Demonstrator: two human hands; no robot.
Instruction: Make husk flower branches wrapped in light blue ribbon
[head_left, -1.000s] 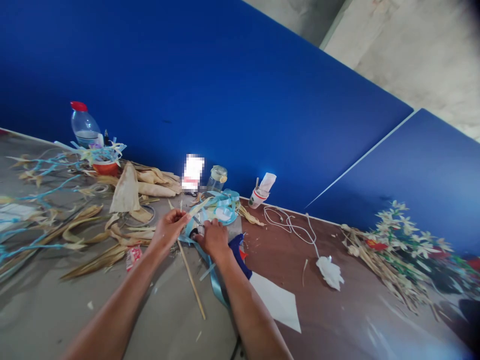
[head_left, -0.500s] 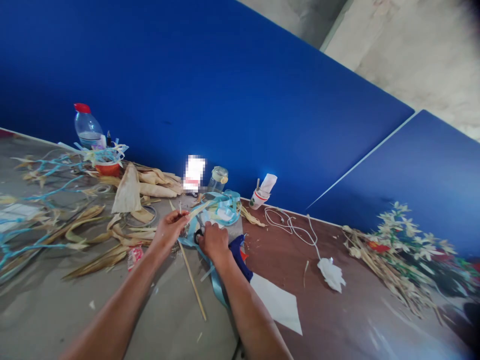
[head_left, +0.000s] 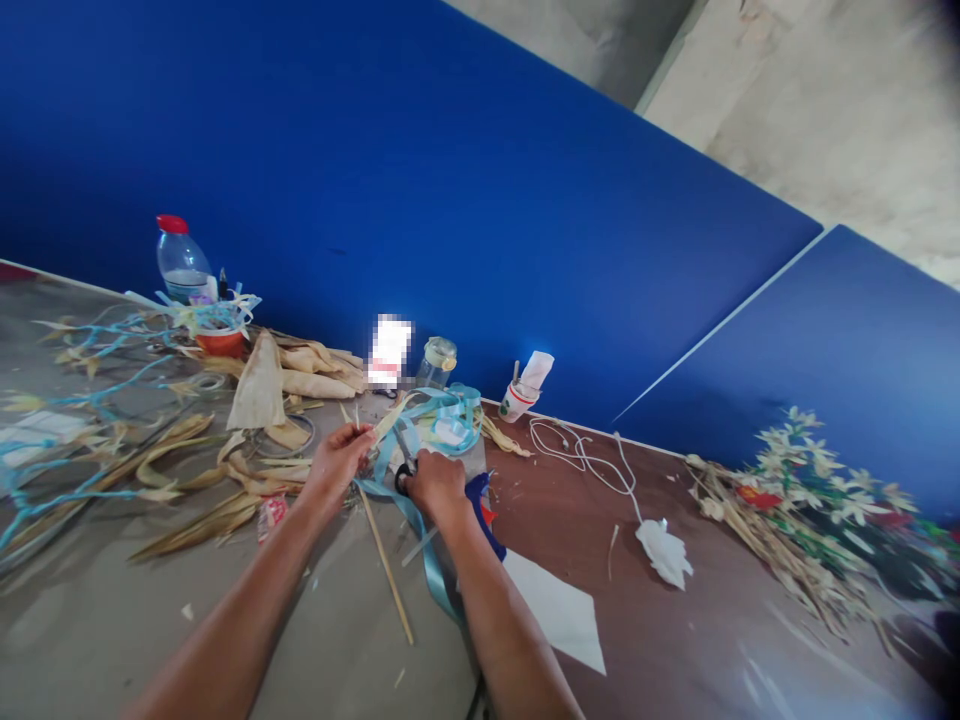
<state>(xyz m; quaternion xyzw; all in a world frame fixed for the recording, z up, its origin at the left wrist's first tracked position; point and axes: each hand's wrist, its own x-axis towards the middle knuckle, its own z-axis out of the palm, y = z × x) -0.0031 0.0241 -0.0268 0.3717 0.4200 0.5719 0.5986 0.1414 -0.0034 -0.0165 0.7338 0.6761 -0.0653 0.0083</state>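
Note:
My left hand (head_left: 342,462) is closed in a pinch on a pale strip of corn husk (head_left: 389,416) that points up and to the right. In my right hand (head_left: 437,483) is a pair of scissors (head_left: 403,474), its dark handle loop showing and its blades aimed toward the husk strip. Whether the blades touch the strip I cannot tell. Light blue ribbon (head_left: 427,575) runs under and past my right hand, with more of it looped behind. A thin stick (head_left: 386,570) lies on the table below my hands.
Dried husks (head_left: 259,385) and blue-stemmed husk flowers (head_left: 97,330) spread over the left side. A bright phone-like screen (head_left: 389,352), a glass jar (head_left: 437,362) and a paper cup (head_left: 519,398) stand along the blue partition. White cable (head_left: 585,455) and a white flower bunch (head_left: 817,465) lie right.
Both hands stay close together with the husk strip and scissors. The strip has tilted more upright, and the view has shifted slightly.

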